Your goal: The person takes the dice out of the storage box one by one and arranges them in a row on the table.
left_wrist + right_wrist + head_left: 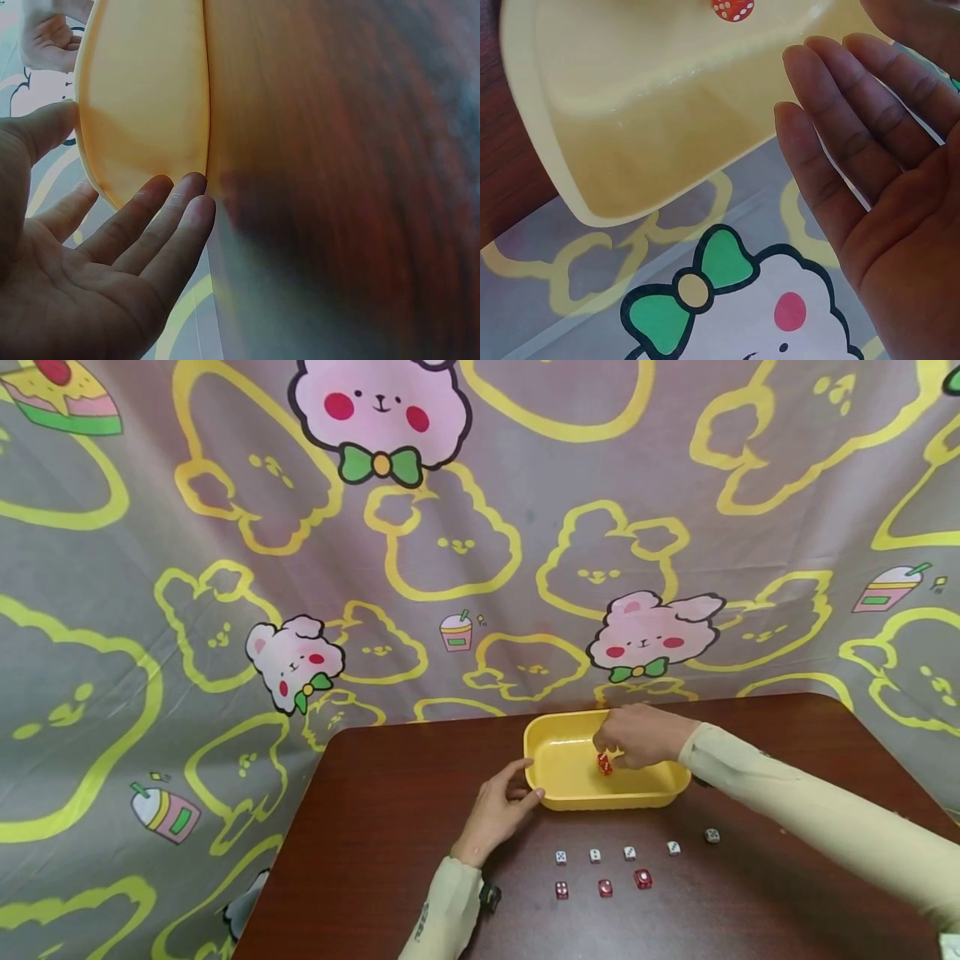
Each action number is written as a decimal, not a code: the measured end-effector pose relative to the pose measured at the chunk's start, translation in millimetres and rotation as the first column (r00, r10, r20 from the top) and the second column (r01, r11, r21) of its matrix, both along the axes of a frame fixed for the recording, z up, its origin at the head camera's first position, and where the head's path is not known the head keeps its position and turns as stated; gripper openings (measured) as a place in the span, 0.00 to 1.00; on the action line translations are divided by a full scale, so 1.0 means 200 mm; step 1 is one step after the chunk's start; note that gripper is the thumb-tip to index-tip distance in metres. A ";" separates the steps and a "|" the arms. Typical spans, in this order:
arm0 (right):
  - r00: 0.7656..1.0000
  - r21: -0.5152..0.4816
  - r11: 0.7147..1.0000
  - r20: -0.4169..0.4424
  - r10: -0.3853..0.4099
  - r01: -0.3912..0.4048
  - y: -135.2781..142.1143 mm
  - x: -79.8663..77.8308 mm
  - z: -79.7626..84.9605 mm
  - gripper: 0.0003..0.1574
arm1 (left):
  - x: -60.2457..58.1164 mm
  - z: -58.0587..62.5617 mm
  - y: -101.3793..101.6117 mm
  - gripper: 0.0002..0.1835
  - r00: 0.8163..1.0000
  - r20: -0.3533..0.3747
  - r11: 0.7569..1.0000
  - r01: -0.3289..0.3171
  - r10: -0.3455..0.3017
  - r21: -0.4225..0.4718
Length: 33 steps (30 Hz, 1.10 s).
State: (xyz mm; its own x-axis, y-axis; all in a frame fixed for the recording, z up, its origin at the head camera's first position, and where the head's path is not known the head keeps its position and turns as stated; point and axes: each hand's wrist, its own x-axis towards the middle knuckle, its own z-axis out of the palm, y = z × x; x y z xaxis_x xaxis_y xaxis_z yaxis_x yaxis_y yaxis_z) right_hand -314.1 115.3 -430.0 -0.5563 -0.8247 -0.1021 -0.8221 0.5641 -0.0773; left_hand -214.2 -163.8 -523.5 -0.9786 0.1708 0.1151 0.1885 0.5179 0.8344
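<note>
A yellow plastic tub [600, 802] stands toward the back of the table. My left hand [498, 810] touches its left end, with thumb and fingertips spread on the rim and outer wall in the left wrist view. Over the inside of the tub reaches my right hand [637, 737], fingers relaxed and slightly bent. Red dice [603, 764] with white pips are inside the tub, close by the right fingertips. Part of one red die [733, 7] shows in the right wrist view, apart from the fingers; nothing is seen held between them.
In front of the tub, several white dice [595, 856] form a row. Three red dice [605, 887] make a second row nearer to me. The dark brown table [375, 827] meets a cartoon-patterned cloth [450, 568] at the back and left.
</note>
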 end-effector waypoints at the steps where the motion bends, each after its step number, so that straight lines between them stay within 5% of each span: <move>1: 1.000 0.001 1.000 -0.001 -0.002 0.002 0.00 0.00 0.00 0.10 | 0.00 0.00 0.00 0.30 1.000 0.000 1.000 0.000 0.000 -0.001; 14: 0.996 0.029 0.999 -0.080 0.034 -0.032 -0.03 -0.02 -0.07 0.09 | 0.01 0.00 0.00 0.30 1.000 -0.002 1.000 -0.004 0.004 -0.008; 33: 0.998 0.083 0.997 -0.057 0.009 -0.004 -0.05 -0.04 -0.12 0.10 | 0.00 0.00 0.00 0.30 1.000 -0.003 1.000 -0.002 0.002 -0.006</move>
